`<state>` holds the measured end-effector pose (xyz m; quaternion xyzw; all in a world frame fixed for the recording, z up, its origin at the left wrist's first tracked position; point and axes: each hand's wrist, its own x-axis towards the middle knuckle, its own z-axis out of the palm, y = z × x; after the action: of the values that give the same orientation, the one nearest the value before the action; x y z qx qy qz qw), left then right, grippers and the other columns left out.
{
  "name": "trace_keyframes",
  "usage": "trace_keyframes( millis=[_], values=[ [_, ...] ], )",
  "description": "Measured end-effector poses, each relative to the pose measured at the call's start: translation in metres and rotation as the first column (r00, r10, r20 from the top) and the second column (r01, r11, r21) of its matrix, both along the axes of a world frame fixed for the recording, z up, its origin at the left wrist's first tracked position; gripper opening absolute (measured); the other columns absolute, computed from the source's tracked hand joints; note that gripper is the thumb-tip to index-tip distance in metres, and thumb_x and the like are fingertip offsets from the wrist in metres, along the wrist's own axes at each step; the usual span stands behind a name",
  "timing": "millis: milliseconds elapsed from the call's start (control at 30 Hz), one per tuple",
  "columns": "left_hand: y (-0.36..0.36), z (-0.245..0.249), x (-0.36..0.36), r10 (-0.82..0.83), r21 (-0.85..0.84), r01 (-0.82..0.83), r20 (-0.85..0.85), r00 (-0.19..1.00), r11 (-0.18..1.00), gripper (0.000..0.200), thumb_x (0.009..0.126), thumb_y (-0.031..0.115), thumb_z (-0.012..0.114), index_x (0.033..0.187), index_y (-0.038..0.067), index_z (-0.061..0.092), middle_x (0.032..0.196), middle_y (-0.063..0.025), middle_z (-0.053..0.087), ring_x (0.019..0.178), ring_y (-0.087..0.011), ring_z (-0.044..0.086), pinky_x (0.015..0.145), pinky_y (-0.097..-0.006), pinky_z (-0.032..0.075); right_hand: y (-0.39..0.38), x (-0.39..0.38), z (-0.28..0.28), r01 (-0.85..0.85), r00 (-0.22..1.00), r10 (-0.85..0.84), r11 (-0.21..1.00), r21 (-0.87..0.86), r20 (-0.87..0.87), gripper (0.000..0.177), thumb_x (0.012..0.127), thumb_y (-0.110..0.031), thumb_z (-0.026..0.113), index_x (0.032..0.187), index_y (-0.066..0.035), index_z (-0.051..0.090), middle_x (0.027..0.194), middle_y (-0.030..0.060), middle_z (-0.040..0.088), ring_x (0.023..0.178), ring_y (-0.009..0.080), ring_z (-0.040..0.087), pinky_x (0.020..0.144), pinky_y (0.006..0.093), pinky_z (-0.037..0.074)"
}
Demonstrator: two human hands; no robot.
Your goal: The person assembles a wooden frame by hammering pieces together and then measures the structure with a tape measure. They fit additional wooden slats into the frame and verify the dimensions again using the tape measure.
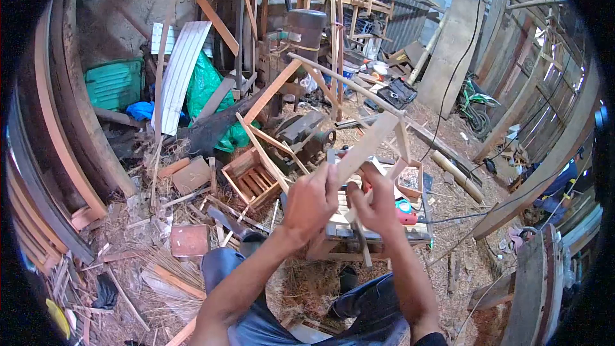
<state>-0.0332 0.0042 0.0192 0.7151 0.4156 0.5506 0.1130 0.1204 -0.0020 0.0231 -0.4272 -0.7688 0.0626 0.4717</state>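
A wooden frame of joined bars [274, 91] is held up in front of me above a low workbench. My left hand [311, 200] is closed around the lower end of its pale, flat bar [368, 145]. My right hand [377, 200] is closed at the same bar's right side, fingers bent and thumb pointing up. Below the right hand hangs a narrow brownish strip [360, 234]; whether that hand grips it, I cannot make out. Just beyond the right hand, a red and blue power tool [405, 213] lies on the workbench [419, 236], partly hidden.
A wooden crate [250, 179] stands left of the bench, and a small box [410, 181] sits behind it. Shavings and offcuts cover the floor. A black cable [458, 219] runs rightward from the tool. Another person [564, 182] is at the far right; a motorcycle [475, 106] stands behind.
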Motion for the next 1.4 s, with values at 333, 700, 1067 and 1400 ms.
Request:
trace_keyframes(
  millis=[333, 700, 1067, 1400],
  values=[
    [0.009, 0.012, -0.021, -0.017, 0.146, 0.07, -0.335, 0.942, 0.987, 0.02, 0.093, 0.019, 0.052, 0.083, 0.003, 0.058, 0.067, -0.017, 0.062, 0.057, -0.0348, 0.062, 0.052, -0.0451, 0.05, 0.012, 0.031, 0.001, -0.663, 0.712, 0.436, 0.676, -0.322, -0.55, 0.046, 0.085, 0.001, 0.061, 0.13, -0.004, 0.051, 0.135, 0.0032, 0.05, 0.124, 0.016, 0.045, 0.106, 0.0325, 0.035],
    [0.007, 0.012, -0.02, -0.031, 0.085, 0.068, -0.377, 0.926, 0.994, 0.024, 0.095, 0.021, 0.049, 0.08, 0.003, 0.055, 0.067, -0.018, 0.058, 0.061, -0.0363, 0.06, 0.053, -0.0454, 0.047, 0.015, 0.031, -0.018, -0.644, 0.715, 0.431, 0.712, -0.28, -0.55, 0.045, 0.085, -0.005, 0.064, 0.128, -0.001, 0.052, 0.128, 0.0069, 0.055, 0.114, 0.0149, 0.051, 0.096, 0.0311, 0.041],
    [0.006, 0.01, -0.025, -0.069, 0.069, 0.106, -0.406, 0.911, 0.992, 0.024, 0.096, 0.023, 0.048, 0.082, 0.003, 0.053, 0.067, -0.0186, 0.058, 0.06, -0.0358, 0.06, 0.053, -0.0454, 0.047, 0.021, 0.034, -0.033, -0.675, 0.672, 0.388, 0.671, -0.306, -0.631, 0.041, 0.081, -0.005, 0.07, 0.121, -0.005, 0.06, 0.121, 0.0013, 0.058, 0.099, 0.0106, 0.054, 0.086, 0.0273, 0.044],
    [0.009, 0.012, -0.024, -0.086, -0.015, 0.086, -0.357, 0.93, 0.996, 0.026, 0.096, 0.022, 0.045, 0.083, 0.002, 0.056, 0.07, -0.021, 0.061, 0.065, -0.0381, 0.062, 0.058, -0.0479, 0.051, 0.015, 0.026, -0.013, -0.66, 0.699, 0.366, 0.662, -0.356, -0.614, 0.045, 0.086, -0.013, 0.066, 0.127, 0.0, 0.053, 0.129, 0.0073, 0.055, 0.119, 0.0185, 0.049, 0.103, 0.0343, 0.037]
  ],
)
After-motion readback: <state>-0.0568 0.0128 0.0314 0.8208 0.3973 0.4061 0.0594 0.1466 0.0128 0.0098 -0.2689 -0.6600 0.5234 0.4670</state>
